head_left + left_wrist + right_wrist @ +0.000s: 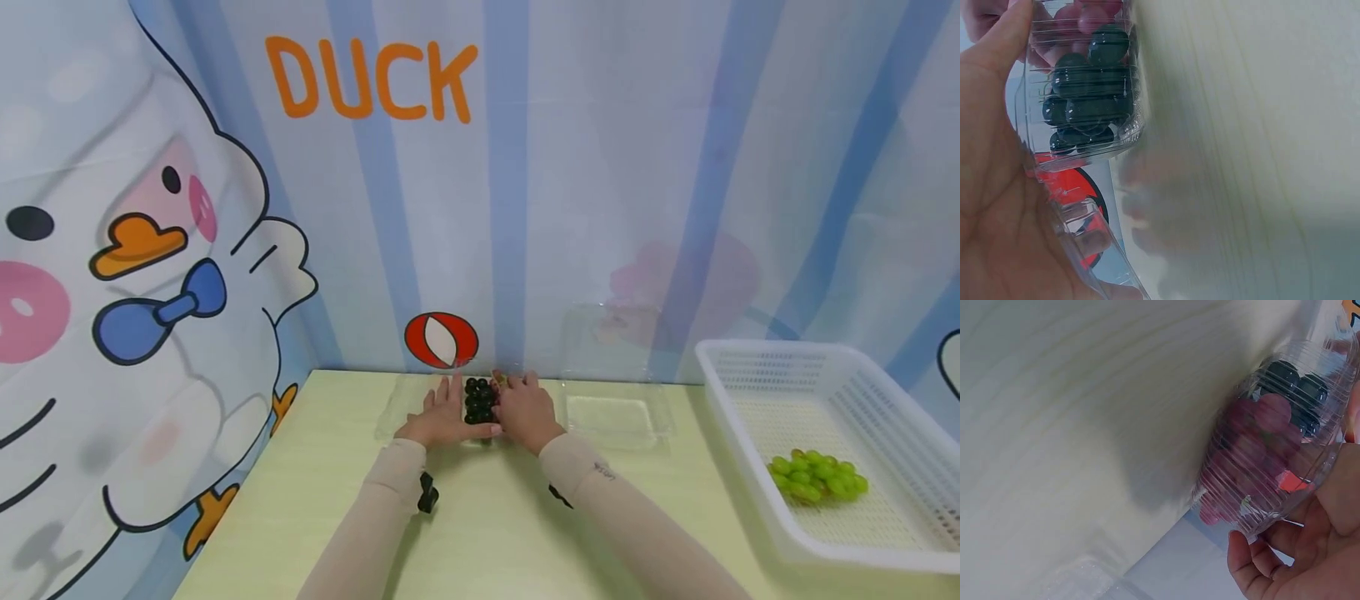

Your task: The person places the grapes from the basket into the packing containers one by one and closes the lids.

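A clear plastic box (1329,459) holds dark, almost black grapes (477,400) on its left side and red grapes (1250,444) on its right. Its transparent lid (1107,250) lies folded out to the left. My left hand (442,419) is spread along the box's left side with straight fingers, its thumb reaching across the near edge. On the other side my right hand (527,410) has its fingers curled at the rim beside the red grapes, partly covering them in the head view. The fingertips (1239,547) sit right at the box corner.
To the right stands another clear plastic box (611,417) with its lid raised. Farther right, a white plastic basket (738,442) holds a bunch of green grapes (817,477). A printed duck curtain (600,167) hangs behind the pale yellow table (480,533).
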Demonstrator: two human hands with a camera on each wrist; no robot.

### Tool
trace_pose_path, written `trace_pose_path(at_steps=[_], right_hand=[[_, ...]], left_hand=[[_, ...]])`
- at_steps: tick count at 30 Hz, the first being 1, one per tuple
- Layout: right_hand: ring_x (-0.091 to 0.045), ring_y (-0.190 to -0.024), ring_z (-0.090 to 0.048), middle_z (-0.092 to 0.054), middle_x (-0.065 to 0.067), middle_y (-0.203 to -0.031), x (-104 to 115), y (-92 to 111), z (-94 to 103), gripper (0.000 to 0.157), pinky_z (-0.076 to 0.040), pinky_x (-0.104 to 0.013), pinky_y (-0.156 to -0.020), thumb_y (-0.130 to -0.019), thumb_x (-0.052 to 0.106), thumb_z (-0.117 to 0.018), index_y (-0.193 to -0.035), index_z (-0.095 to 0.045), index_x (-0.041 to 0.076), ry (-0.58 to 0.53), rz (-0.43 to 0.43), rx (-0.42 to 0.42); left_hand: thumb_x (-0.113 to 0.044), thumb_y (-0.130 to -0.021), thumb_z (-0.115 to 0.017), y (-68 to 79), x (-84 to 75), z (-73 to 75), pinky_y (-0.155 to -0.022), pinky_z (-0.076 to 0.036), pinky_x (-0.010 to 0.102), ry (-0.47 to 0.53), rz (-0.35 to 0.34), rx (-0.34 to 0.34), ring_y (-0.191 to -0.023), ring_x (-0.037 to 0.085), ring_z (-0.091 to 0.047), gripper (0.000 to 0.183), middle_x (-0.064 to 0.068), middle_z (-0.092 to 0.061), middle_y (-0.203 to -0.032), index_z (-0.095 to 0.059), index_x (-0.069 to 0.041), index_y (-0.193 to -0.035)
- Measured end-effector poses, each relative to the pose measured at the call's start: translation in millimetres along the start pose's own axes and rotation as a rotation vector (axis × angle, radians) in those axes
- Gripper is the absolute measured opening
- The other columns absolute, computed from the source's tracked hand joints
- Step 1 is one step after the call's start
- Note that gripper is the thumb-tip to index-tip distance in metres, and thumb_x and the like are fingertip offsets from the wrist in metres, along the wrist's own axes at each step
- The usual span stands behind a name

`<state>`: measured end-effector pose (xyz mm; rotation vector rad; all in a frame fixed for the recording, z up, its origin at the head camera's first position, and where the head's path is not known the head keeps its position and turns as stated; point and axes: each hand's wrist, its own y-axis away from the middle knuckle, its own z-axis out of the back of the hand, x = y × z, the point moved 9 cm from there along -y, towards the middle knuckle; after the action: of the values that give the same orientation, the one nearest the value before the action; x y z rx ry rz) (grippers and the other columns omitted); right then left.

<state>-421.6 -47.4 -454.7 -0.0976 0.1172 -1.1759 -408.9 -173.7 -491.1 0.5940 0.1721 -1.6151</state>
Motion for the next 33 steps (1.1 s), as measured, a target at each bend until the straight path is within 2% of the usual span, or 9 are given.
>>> trace_pose_path(at_steps=[7, 16, 20, 25, 33], right_hand=[[-0.026, -0.100, -0.050, -0.066, -0.009, -0.130, 1.8, -2.4, -0.4, 0.042, -0.058, -0.040, -0.081, -0.102, 0.042, -0.060, -0.119, -0.073, 0.005, 0.021, 0.024, 0.008], [-0.025, -0.099, -0.050, -0.065, -0.007, -0.135, -0.2, -2.6, -1.7, 0.041, -0.060, -0.041, -0.076, -0.102, 0.043, -0.059, -0.122, -0.073, 0.009, 0.019, 0.023, 0.037], [-0.024, -0.100, -0.049, -0.067, -0.005, -0.131, -1.5, -2.0, -2.6, 0.040, -0.059, -0.040, -0.076, -0.101, 0.043, -0.061, -0.121, -0.073, 0.010, 0.014, 0.018, 0.053], [-0.022, -0.099, -0.049, -0.070, -0.003, -0.121, -2.3, -2.2, -4.5, 0.038, -0.057, -0.037, -0.077, -0.101, 0.044, -0.061, -0.110, -0.076, 0.011, 0.014, 0.015, 0.065], [-0.020, -0.102, -0.050, -0.072, -0.002, -0.116, -2.5, -2.8, -4.4, 0.038, -0.054, -0.035, -0.083, -0.101, 0.045, -0.061, -0.103, -0.077, 0.011, 0.017, 0.020, 0.063]], left_hand=[[-0.087, -0.073, -0.062, -2.9, 3.9, 0.8, -0.109, -0.013, 0.082, -0.004, -0.004, -0.005, -0.155, 0.045, -0.003, 0.134, 0.013, 0.006, -0.171, 0.006, -0.015, -0.164], [-0.089, -0.072, -0.061, -1.9, 3.1, -1.5, -0.108, -0.009, 0.083, 0.024, -0.010, 0.000, -0.155, 0.045, -0.001, 0.137, 0.014, 0.006, -0.171, 0.006, -0.014, -0.164], [-0.087, -0.073, -0.062, -1.6, 2.5, -1.8, -0.108, -0.010, 0.083, 0.016, -0.006, -0.006, -0.155, 0.046, -0.003, 0.135, 0.014, 0.005, -0.171, 0.006, -0.015, -0.164], [-0.086, -0.074, -0.063, -2.0, 3.4, -2.4, -0.107, -0.013, 0.083, 0.005, 0.003, -0.014, -0.155, 0.045, -0.005, 0.134, 0.014, 0.003, -0.171, 0.006, -0.016, -0.164], [-0.087, -0.073, -0.063, -2.2, 3.0, -0.8, -0.108, -0.011, 0.083, 0.006, 0.002, -0.017, -0.155, 0.045, -0.004, 0.134, 0.014, 0.003, -0.171, 0.005, -0.016, -0.165]])
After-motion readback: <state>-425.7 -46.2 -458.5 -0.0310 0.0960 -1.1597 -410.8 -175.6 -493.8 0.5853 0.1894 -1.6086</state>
